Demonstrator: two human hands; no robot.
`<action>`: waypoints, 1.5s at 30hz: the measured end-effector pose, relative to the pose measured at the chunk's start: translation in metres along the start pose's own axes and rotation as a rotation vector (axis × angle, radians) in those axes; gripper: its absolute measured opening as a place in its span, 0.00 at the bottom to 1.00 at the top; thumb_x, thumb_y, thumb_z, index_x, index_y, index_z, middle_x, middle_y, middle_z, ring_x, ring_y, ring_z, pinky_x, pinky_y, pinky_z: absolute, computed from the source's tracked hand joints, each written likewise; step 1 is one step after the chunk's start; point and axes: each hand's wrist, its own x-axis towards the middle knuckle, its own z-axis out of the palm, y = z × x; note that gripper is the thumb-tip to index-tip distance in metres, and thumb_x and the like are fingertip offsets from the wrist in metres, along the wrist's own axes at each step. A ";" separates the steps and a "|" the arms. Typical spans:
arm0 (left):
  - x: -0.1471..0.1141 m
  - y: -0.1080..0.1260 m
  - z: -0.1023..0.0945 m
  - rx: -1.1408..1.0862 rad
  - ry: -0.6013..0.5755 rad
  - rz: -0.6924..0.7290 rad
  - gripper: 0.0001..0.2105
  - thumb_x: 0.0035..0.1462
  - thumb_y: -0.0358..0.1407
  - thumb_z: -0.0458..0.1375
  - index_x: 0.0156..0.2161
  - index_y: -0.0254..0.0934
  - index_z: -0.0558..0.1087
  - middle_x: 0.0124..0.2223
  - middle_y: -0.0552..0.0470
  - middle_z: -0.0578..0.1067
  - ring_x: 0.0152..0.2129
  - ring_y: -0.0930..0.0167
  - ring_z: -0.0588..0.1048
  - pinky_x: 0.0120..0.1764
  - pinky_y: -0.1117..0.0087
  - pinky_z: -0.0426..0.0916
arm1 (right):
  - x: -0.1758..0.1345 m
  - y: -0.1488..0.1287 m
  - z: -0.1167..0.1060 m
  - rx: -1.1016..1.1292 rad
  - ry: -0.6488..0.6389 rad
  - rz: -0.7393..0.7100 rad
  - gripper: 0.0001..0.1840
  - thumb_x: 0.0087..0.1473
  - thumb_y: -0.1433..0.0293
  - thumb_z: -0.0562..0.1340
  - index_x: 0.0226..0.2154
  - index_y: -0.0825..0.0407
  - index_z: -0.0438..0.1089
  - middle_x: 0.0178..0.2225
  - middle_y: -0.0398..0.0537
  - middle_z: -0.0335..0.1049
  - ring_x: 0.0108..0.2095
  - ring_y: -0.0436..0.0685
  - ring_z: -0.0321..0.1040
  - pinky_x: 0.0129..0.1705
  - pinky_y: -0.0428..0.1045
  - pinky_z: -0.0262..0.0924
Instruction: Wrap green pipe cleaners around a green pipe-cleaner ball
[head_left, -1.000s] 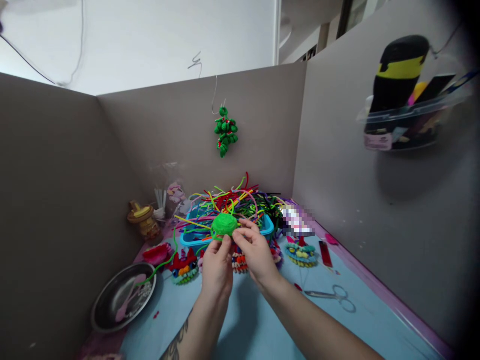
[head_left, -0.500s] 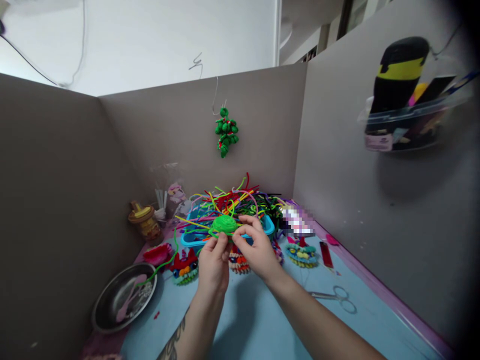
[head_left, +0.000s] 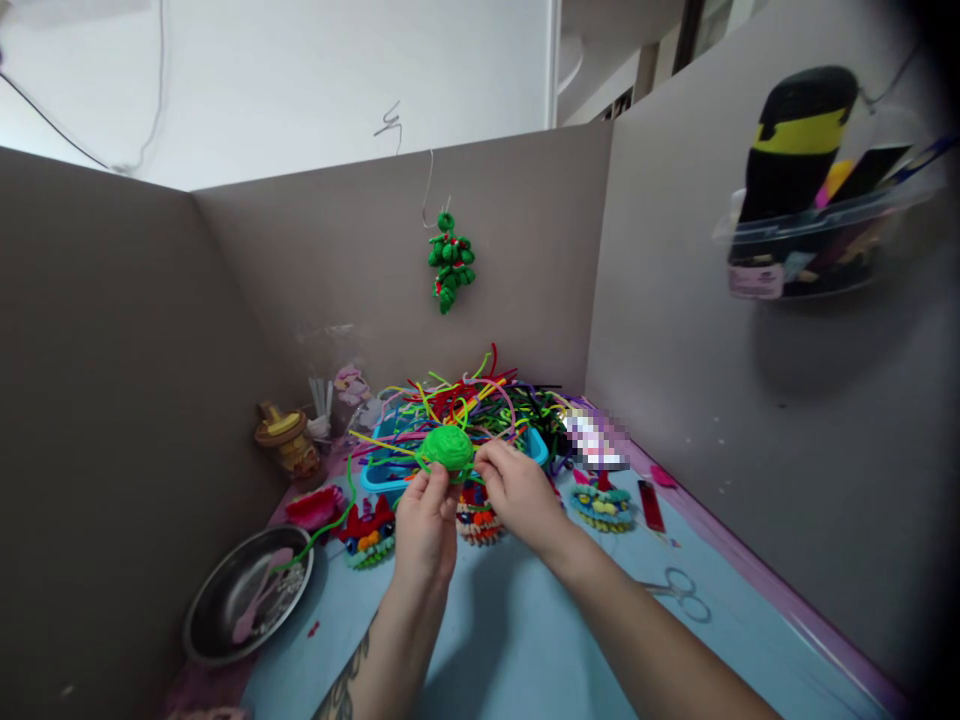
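Observation:
A bright green coiled oval of pipe cleaner [head_left: 448, 447] is held up in front of the blue basket. My left hand [head_left: 429, 520] pinches its lower edge between thumb and fingers. On its right side, my right hand [head_left: 517, 490] has its fingers closed together near the coil's edge; a thin green end seems to run to them, but what lies between the fingertips is too small to be sure of. Below and behind my hands sits an orange and red fuzzy figure [head_left: 480, 520], partly hidden. A red-horned fuzzy figure [head_left: 367, 535] lies to the left.
A blue basket [head_left: 536, 447] overflows with colourful pipe cleaners. At left stands a metal bowl [head_left: 202, 620] holding a pink tool. Scissors [head_left: 681, 594] and a blue-green fuzzy figure [head_left: 602, 505] lie at right. A green ornament [head_left: 450, 262] hangs on the grey partition.
My right hand has turned and its fingers have drawn closer together beside the green coil. The coil is tilted to show more of its face; my left hand keeps its hold.

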 end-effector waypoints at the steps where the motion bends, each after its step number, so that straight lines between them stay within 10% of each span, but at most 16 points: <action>1: 0.000 -0.001 0.000 -0.004 0.005 -0.006 0.17 0.35 0.38 0.72 0.33 0.33 0.77 0.35 0.50 0.79 0.32 0.72 0.76 0.35 0.73 0.68 | 0.000 0.001 0.001 -0.004 0.002 0.008 0.09 0.56 0.74 0.51 0.29 0.49 0.64 0.30 0.47 0.67 0.33 0.57 0.65 0.36 0.50 0.57; 12: 0.009 0.005 -0.010 0.137 -0.038 -0.101 0.17 0.39 0.40 0.70 0.32 0.32 0.75 0.29 0.52 0.78 0.24 0.75 0.74 0.27 0.76 0.66 | 0.005 0.009 -0.004 0.334 0.016 0.137 0.12 0.48 0.71 0.61 0.39 0.49 0.66 0.42 0.49 0.66 0.46 0.59 0.64 0.46 0.54 0.60; 19: 0.004 0.019 -0.007 0.281 -0.296 -0.182 0.11 0.46 0.38 0.67 0.33 0.32 0.75 0.27 0.51 0.77 0.21 0.76 0.73 0.27 0.77 0.65 | 0.004 0.018 -0.008 0.954 -0.322 0.276 0.26 0.49 0.63 0.66 0.51 0.46 0.63 0.50 0.50 0.65 0.47 0.58 0.66 0.46 0.52 0.62; 33: 0.003 0.034 -0.011 0.536 -0.454 -0.109 0.18 0.40 0.31 0.70 0.40 0.34 0.74 0.33 0.49 0.79 0.30 0.72 0.76 0.36 0.74 0.68 | 0.005 0.009 -0.010 0.997 -0.190 0.323 0.22 0.44 0.68 0.69 0.44 0.47 0.70 0.42 0.47 0.71 0.42 0.56 0.67 0.42 0.51 0.62; 45: 0.003 0.014 -0.006 0.483 -0.242 0.045 0.28 0.40 0.30 0.68 0.49 0.36 0.64 0.24 0.59 0.74 0.23 0.76 0.73 0.34 0.74 0.67 | 0.006 0.011 -0.003 1.105 -0.111 0.399 0.21 0.43 0.63 0.70 0.42 0.48 0.69 0.41 0.46 0.72 0.41 0.55 0.69 0.44 0.51 0.62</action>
